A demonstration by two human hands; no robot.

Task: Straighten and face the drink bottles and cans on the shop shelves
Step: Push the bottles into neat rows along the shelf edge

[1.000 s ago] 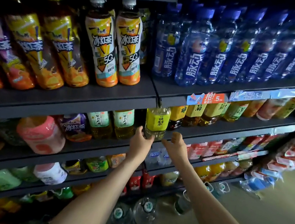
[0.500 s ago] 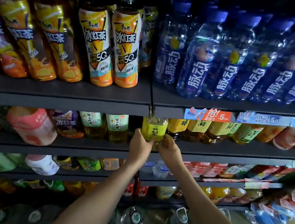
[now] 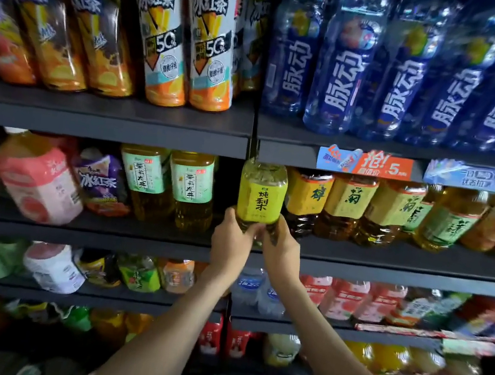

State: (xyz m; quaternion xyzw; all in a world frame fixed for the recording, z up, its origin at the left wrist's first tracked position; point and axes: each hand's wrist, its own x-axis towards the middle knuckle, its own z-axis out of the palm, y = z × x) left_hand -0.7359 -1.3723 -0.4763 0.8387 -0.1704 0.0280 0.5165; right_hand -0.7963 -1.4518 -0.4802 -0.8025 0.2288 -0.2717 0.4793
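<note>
- Head view of dark shop shelves packed with drinks; two bare arms reach forward to a single bottle.
- The yellow-green labelled bottle [image 3: 261, 196] stands upright with its label facing the camera. It is at the front of the middle shelf [image 3: 74, 234], where two shelf bays meet.
- The left hand [image 3: 232, 244] grips the bottle's lower left side, its fingers [image 3: 230, 214] curled against the plastic just under the label.
- The right hand [image 3: 282, 253] grips the lower right side the same way, its fingers [image 3: 279, 225] clamped on the bottle. The two hands sit side by side.
- The hands hide the bottle's bottom, so I cannot tell whether it rests on the shelf.
- Just left of the left fingers stand two green-label tea bottles [image 3: 190, 179]. Farther left, a pink bottle [image 3: 40, 180] leans over.
- Just right of the right fingers runs a row of amber tea bottles [image 3: 308, 197] with yellow labels.
- Above the fingers is the upper shelf [image 3: 105, 129], with orange iced-tea bottles [image 3: 216, 40] on the left and blue bottles [image 3: 345, 67] on the right. An orange price tag [image 3: 384, 166] is on its edge.
- Below the fingers, the lower shelves are blurred.
</note>
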